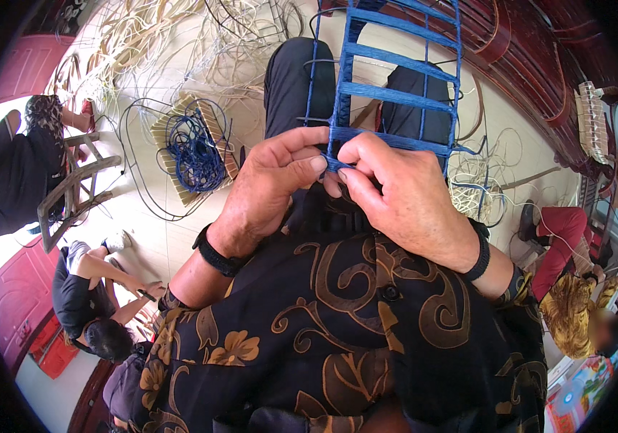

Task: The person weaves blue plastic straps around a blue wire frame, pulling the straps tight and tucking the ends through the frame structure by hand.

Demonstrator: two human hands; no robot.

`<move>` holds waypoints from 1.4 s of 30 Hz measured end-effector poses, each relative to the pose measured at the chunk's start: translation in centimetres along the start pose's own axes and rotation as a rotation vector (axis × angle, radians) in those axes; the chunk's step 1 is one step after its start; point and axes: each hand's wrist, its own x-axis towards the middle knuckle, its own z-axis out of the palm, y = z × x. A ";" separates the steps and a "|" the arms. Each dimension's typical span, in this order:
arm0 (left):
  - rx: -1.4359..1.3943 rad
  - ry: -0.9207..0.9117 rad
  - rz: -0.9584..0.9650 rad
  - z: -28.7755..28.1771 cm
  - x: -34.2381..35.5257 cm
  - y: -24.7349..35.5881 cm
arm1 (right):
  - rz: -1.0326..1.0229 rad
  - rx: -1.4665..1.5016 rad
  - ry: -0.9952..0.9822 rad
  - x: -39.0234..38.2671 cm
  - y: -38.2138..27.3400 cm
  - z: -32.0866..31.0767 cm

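A ladder-like frame (399,94) wrapped in blue cord rests upright or leaning across my dark-trousered legs, with several wrapped crossbars. My left hand (278,173) holds the lower left corner of the frame, with its index finger along the corner and its thumb pressed near a blue strand (335,164). My right hand (388,191) is beside it, thumb and forefinger pinched on that strand just below the lowest crossbar. Some fingertips of both hands are hidden behind the work.
Tangled pale strips (128,40) lie at the upper left. A slatted tray (168,123) holds blue cord. A wooden chair frame (78,173) is at left. Co-workers sit at left (2,180), lower left (81,289) and right (568,303). Dark red carved furniture (518,68) borders the upper right.
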 end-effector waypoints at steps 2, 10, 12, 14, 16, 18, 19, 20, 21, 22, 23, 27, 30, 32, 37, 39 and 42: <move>-0.053 -0.026 0.002 -0.7 0.2 -0.3 | 0.001 0.023 0.003 0.2 0.1 0.0; -0.070 -0.009 -0.010 -0.9 0.1 0.5 | 0.096 0.122 0.036 1.0 0.2 -0.3; -0.072 0.001 0.001 -0.9 0.0 0.5 | 0.166 0.168 0.037 1.1 0.1 -0.6; -0.085 -0.002 -0.002 -1.2 0.1 0.3 | 0.184 0.203 0.046 1.1 0.2 -0.5; -0.095 0.021 0.008 -1.3 0.1 0.3 | 0.220 0.246 0.040 1.1 0.2 -0.7; -0.070 0.040 0.005 -1.2 0.2 0.3 | 0.214 0.260 0.067 1.1 0.3 -0.7; -0.041 0.047 -0.002 -1.1 0.2 0.3 | 0.212 0.267 0.081 1.1 0.3 -0.7; -0.012 0.054 -0.010 -1.0 0.2 0.3 | 0.207 0.264 0.072 1.1 0.3 -0.7; 0.018 0.075 -0.018 -0.7 0.1 0.3 | 0.201 0.260 0.062 1.0 0.3 -0.7; 0.050 0.094 -0.026 -0.3 0.1 0.3 | 0.196 0.257 0.054 0.9 0.3 -0.7; 0.081 0.114 -0.034 0.0 0.1 0.4 | 0.185 0.254 0.054 0.9 0.4 -0.6; 0.078 0.101 -0.005 -0.1 0.5 0.3 | 0.164 0.234 0.048 0.9 0.7 -0.4; 0.076 0.102 -0.004 -0.2 0.5 0.2 | 0.166 0.230 0.036 0.8 0.8 -0.4; 0.050 0.117 -0.019 -0.1 0.3 0.1 | 0.148 0.231 0.028 0.8 0.8 -0.4; -0.042 0.189 0.019 0.5 0.0 0.4 | 0.061 0.136 0.044 0.7 0.8 -0.3; -0.064 0.217 0.048 0.6 -0.1 0.5 | 0.012 0.045 0.044 0.6 1.0 0.1; 0.019 0.256 0.132 0.2 0.0 0.0 | -0.130 -0.138 0.097 0.1 0.6 0.8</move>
